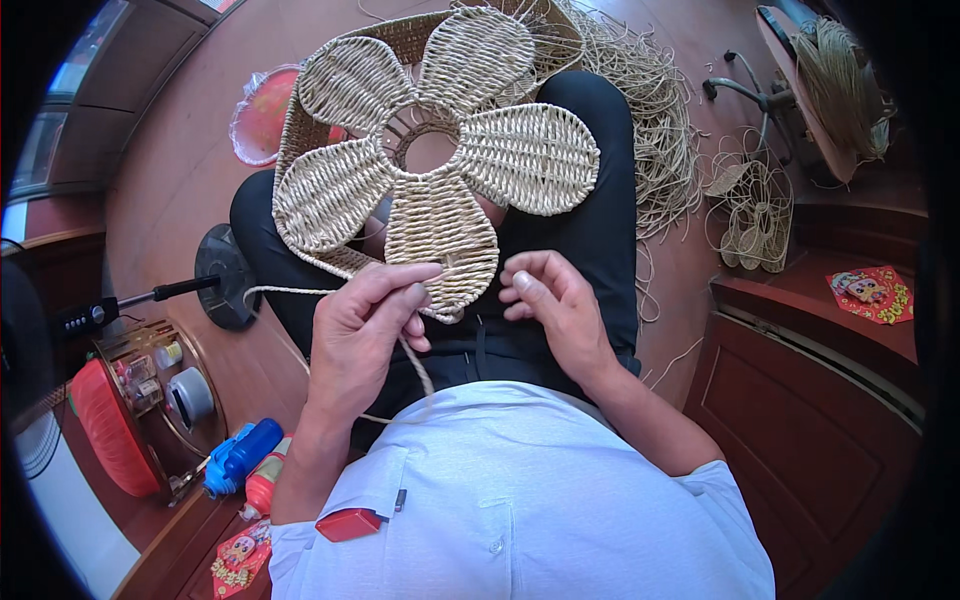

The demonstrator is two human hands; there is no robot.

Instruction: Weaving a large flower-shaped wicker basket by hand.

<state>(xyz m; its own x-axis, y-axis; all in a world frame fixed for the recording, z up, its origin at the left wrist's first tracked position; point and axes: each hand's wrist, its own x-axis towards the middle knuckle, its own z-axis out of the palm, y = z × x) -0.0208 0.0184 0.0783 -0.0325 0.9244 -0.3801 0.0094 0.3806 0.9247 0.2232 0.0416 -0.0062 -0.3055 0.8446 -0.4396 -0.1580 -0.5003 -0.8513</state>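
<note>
A flower-shaped mat point(531, 160) woven from straw-coloured cord, with a round hole in its middle, rests over my lap. My left hand point(365, 325) is closed in a pinch on a length of straw cord point(421, 372) at the lower edge of the nearest petal point(440, 220). The cord hangs below my fingers in a loop against my shirt, and another stretch runs off to the left. Just right of that petal is my right hand point(560, 305), its fingers loosely bent and apart, with nothing visible in them.
Behind the mat lie a large woven basket point(290, 190) and a heap of loose cord point(650, 120). A red basin point(268, 115) stands on the floor. Bottles point(243, 455) sit at lower left, near a fan's round base point(225, 275). A wheeled chair point(765, 100) is at upper right.
</note>
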